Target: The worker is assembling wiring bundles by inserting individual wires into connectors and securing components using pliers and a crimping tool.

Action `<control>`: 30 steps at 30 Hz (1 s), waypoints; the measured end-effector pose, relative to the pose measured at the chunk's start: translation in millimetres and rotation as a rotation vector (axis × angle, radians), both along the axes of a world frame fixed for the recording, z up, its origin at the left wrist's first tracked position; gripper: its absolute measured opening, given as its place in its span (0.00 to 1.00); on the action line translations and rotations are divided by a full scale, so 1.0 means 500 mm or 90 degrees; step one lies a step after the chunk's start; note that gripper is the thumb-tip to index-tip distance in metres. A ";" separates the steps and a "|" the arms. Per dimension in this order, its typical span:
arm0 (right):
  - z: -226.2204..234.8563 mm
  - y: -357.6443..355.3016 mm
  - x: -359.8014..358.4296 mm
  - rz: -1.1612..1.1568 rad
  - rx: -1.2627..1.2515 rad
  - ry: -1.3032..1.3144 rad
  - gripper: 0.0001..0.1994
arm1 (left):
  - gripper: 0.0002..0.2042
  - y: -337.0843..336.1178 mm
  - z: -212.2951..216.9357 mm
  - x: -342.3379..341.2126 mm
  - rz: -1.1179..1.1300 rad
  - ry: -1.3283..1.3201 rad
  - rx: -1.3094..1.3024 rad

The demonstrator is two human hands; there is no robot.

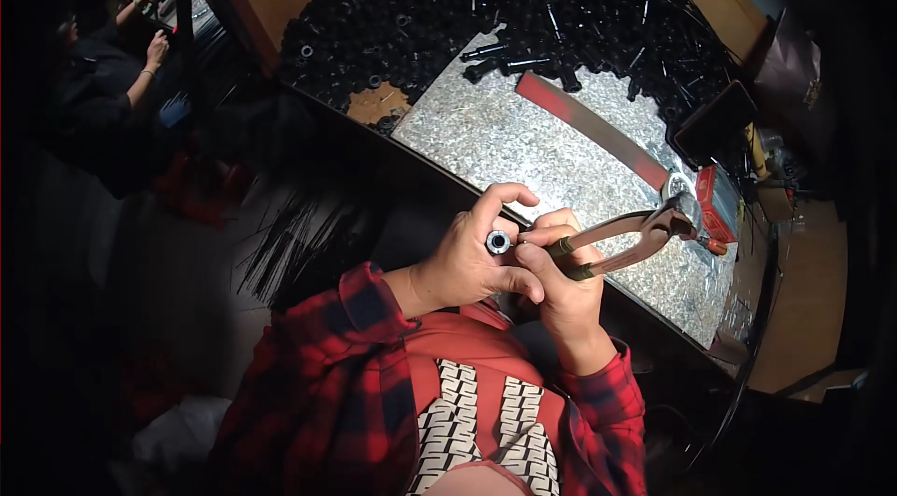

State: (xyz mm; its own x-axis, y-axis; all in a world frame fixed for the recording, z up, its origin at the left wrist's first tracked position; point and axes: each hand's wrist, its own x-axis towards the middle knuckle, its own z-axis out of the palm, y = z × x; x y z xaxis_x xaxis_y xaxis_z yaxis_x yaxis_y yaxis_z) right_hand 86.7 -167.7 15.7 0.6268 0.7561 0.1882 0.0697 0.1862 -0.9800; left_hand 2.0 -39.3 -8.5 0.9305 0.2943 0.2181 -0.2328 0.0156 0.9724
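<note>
My left hand (464,258) is curled around a small dark tube-like part with a shiny round open end (498,242), which faces up. Its index finger and thumb arch apart around that end. Close beside it, my right hand (565,295) grips the handles of a pair of pincers (621,260). The pincers' jaws point right, away from the left hand. My right thumb and fingertips also pinch near the tube part; what lies between them is too small to make out. Both hands are just over the near edge of a speckled grey board (505,136).
A large heap of black tubular parts (598,15) covers the table's far side. On the board lie a long red-and-grey flat bar (593,134) and a red box (717,206). Thin black rods (290,244) are at lower left. Another person's hand (157,49) shows at far left.
</note>
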 end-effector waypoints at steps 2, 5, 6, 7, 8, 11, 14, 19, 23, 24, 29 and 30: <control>-0.011 0.006 -0.006 -0.015 -0.009 -0.006 0.05 | 0.45 0.000 -0.003 0.001 0.012 -0.056 -0.007; -0.012 0.006 -0.011 -0.002 -0.020 0.014 0.05 | 0.46 0.003 0.002 -0.004 0.009 -0.042 0.001; -0.011 0.006 -0.013 0.004 -0.018 0.043 0.05 | 0.46 0.003 0.001 -0.005 0.011 -0.042 0.000; -0.011 0.008 -0.015 0.006 -0.019 0.043 0.05 | 0.46 0.002 0.000 -0.004 0.016 -0.051 -0.006; -0.013 0.011 -0.017 0.006 -0.008 0.059 0.04 | 0.47 0.002 -0.002 -0.002 0.017 -0.061 -0.011; -0.014 0.015 -0.018 0.009 -0.005 0.072 0.04 | 0.46 0.008 -0.001 -0.005 -0.001 -0.042 -0.033; -0.015 0.017 -0.017 0.011 -0.012 0.062 0.03 | 0.46 0.010 0.001 -0.008 -0.006 -0.045 -0.023; -0.013 0.018 -0.017 0.007 -0.037 0.047 0.03 | 0.45 0.006 -0.004 -0.005 0.005 -0.063 -0.035; -0.017 0.016 -0.017 0.010 -0.016 0.048 0.02 | 0.45 0.010 0.000 -0.008 0.001 -0.051 -0.014; -0.018 0.015 -0.017 0.007 -0.021 0.040 0.02 | 0.45 0.009 0.001 -0.009 0.001 -0.050 -0.014; -0.025 0.016 -0.022 -0.001 -0.025 -0.003 0.03 | 0.45 0.010 0.002 -0.011 0.002 -0.039 -0.033; -0.024 0.017 -0.024 -0.011 -0.037 -0.023 0.04 | 0.45 0.013 0.002 -0.012 0.002 -0.039 -0.033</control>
State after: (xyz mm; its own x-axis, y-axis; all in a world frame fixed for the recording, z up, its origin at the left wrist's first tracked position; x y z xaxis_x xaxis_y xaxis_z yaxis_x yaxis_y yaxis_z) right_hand 74.6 -159.0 3.5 0.6335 0.7555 0.1668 0.1071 0.1279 -0.9860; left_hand -4.0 -32.8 -7.4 0.9152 0.3090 0.2586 -0.2917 0.0654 0.9543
